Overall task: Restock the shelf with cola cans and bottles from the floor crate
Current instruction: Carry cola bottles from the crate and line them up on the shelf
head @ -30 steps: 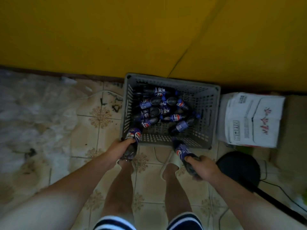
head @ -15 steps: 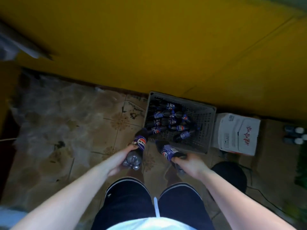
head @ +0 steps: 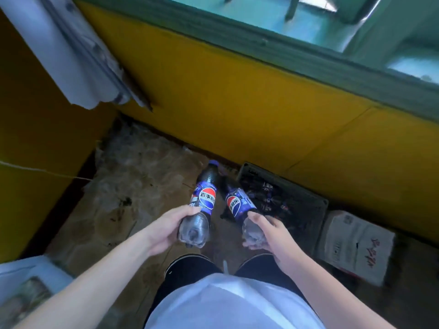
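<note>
Tiled floor (head: pixel 142 181), one crate (head: pixel 313 210); left hand (head: pixel 166 230) clasps one cola bottle (head: pixel 205 198), right hand (head: pixel 269 232) clasps a second bottle (head: pixel 235 205).

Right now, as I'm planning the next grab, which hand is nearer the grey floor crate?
Right. The right hand, gripping a cola bottle, overlaps the near edge of the crate in view; the left hand, gripping another bottle, is off to its left.

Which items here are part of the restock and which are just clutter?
Job: left cola bottle gripped by left hand; right cola bottle gripped by right hand; grey crate holding more bottles.
Lying about: white carton beside the crate; plastic sheeting on the floor; white cord.
</note>
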`<action>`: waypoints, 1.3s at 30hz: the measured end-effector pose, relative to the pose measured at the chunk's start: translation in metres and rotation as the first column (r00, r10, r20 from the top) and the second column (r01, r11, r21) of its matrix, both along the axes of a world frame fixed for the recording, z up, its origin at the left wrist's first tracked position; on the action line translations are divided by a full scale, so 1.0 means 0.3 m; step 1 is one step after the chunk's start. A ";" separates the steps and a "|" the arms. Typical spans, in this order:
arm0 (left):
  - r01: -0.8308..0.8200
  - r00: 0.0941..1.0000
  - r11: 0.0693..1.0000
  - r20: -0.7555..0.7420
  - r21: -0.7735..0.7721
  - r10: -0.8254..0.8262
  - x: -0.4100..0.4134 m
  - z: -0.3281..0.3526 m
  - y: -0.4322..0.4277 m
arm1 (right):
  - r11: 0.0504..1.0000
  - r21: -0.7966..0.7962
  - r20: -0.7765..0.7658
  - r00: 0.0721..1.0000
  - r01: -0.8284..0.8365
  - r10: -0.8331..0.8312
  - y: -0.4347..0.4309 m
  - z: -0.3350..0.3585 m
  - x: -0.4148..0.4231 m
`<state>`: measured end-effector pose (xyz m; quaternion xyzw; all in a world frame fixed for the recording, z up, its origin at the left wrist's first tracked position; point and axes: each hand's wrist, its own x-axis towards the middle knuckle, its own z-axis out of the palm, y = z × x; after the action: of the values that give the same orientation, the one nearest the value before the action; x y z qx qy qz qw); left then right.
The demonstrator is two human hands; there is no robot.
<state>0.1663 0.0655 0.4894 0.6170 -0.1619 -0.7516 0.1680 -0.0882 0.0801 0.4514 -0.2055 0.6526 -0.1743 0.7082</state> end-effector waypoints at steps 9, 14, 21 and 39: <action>-0.572 0.798 0.815 -0.291 -0.088 0.529 -0.444 0.207 0.315 | 0.901 -0.231 0.404 0.807 -0.366 0.431 0.033 0.290 -0.303; -0.726 0.687 0.648 -0.269 -0.231 0.675 -0.560 0.349 0.469 | 0.765 -0.381 0.390 0.660 -0.519 0.642 0.043 0.437 -0.322; -0.774 0.550 0.425 -0.167 -0.469 0.818 -0.561 0.511 0.799 | 0.565 -0.518 0.376 0.423 -0.642 0.825 0.192 0.563 -0.176; -0.643 0.097 -0.020 -0.107 -0.765 0.989 -0.551 0.577 1.843 | 0.225 -0.637 0.343 -0.010 -0.737 0.939 1.126 0.669 0.234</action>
<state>0.0011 0.6183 0.6625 0.6336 -0.0238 -0.1768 0.7528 -0.0179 0.4180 0.6522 -0.5706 0.0403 0.1448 0.8073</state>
